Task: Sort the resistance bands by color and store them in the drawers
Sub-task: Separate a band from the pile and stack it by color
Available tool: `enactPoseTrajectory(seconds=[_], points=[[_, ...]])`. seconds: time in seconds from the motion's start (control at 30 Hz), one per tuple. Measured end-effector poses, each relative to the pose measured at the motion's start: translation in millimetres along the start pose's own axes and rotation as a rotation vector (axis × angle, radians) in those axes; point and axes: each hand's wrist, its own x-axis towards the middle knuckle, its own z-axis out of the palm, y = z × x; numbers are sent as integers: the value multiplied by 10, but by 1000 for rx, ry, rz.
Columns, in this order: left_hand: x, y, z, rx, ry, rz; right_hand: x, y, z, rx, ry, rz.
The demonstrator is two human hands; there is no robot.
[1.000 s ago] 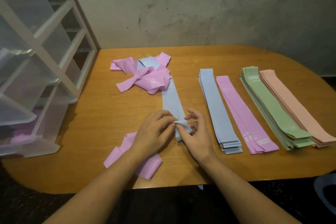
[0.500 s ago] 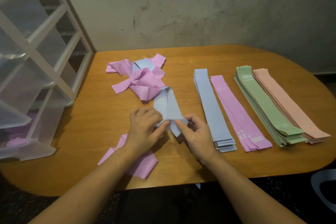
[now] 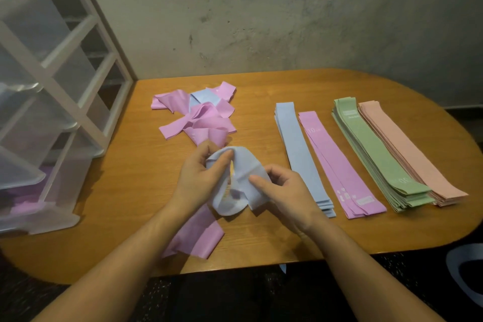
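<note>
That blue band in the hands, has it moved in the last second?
Yes. The blue band has been lifted off the table and bunched between both hands, no longer reaching the pink pile.

Wooden table [image 3: 287,86] bears band stacks [image 3: 366,159] and loose bands [image 3: 198,117].

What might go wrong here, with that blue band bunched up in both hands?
1. The blue band is crumpled between the left hand and right hand; it may land folded on the neat blue stack and perhaps nudge it askew.
2. Another blue band lies under the tangled pink bands and might be missed.
3. A pink band under the left forearm lies near the table edge and might get dragged off.
</note>
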Motion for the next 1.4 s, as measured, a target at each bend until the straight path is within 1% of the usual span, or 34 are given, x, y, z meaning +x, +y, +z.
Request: enactPoseTrajectory(seconds=[0.03, 0.1, 0.23, 0.3, 0.33, 0.5, 0.67, 0.8, 1.0, 1.07, 1.2, 1.3, 1.4], points=[[26, 21, -13, -4, 8, -26, -14, -34, -1, 10, 16, -19], [65, 21, -43, -16, -27, -73, -36, -117, 12, 22, 65, -70], [35, -14, -71, -102, -196, -104, -28, -240, 25, 11, 126, -117], [-3, -38, -59, -81, -269, -99, -28, -291, 22, 29, 149, -113], [-21, -47, -49, -73, -278, -81, -34, -319, 20, 41, 152, -108], [-77, -7, 47, 80, -298, -20, -59, -403, 24, -6, 138, -132], [-73, 6, 82, -3, -240, 56, -68, -431, 53, 36, 156, -106], [-67, 25, 155, -64, -213, 15, -79, -439, 56, 63, 185, -91], [-126, 77, 324, -117, -235, -79, -56, -481, 69, -78, 278, -194], [-140, 126, 353, -144, -238, -78, -40, -505, 60, -81, 303, -199], [-161, 168, 366, -208, -242, -82, -15, -539, 63, -12, 284, -188], [-176, 209, 382, -276, -240, -138, 12, -550, 53, -10, 274, -193], [-152, 230, 405, -224, -262, -121, 53, -558, 70, 7, 287, -190]])
